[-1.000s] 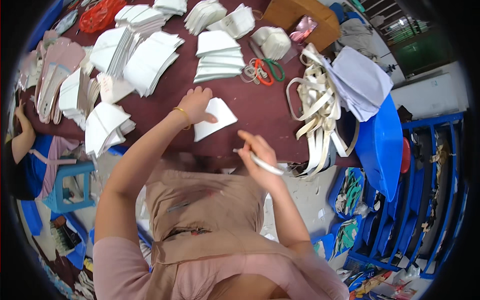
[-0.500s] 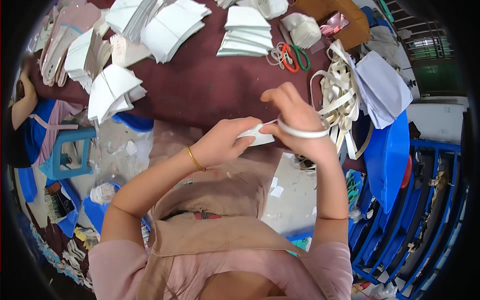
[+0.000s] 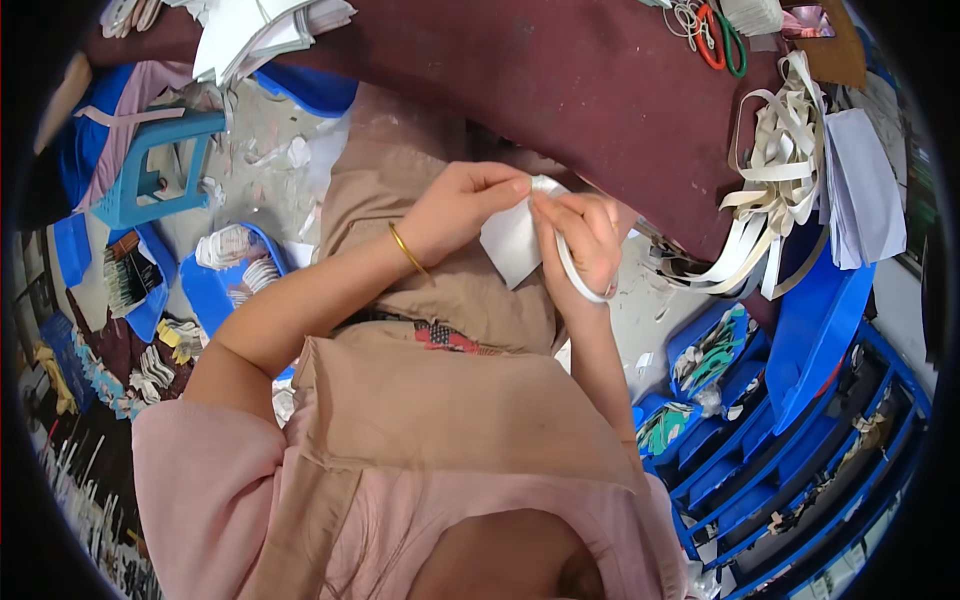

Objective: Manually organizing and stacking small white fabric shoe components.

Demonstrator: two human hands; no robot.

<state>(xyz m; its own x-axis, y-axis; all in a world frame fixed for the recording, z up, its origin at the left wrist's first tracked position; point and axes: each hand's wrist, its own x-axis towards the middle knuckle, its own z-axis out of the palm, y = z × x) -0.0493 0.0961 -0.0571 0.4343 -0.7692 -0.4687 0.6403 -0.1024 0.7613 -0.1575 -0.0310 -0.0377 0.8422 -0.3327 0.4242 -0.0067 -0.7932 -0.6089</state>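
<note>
Above my lap, my left hand [image 3: 462, 208] pinches the top of a white flat piece [image 3: 510, 246], thumb and fingers pressed together at its upper edge. The piece hangs down between my hands; I cannot tell if it is paper or fabric, or one layer or more. My right hand [image 3: 582, 238] meets the left at that edge, its fingers closed on the piece. A narrow white band [image 3: 572, 268] runs from the pinched edge and loops round my right hand. Part of the edge is hidden behind my fingers.
A dark red-covered table [image 3: 600, 110] stands ahead, with white stacks [image 3: 265, 35], red and green-handled scissors [image 3: 722, 42] and a heap of cream straps [image 3: 780, 180]. At left are a blue stool [image 3: 160, 170] and another person's arm [image 3: 62, 100]. Blue bins [image 3: 225, 262] hold pieces; a blue rack [image 3: 800, 470] stands right.
The view has tilted down and left. My right hand, raised apart with fingers spread, has come down to the left hand. The white piece now hangs lower between them.
</note>
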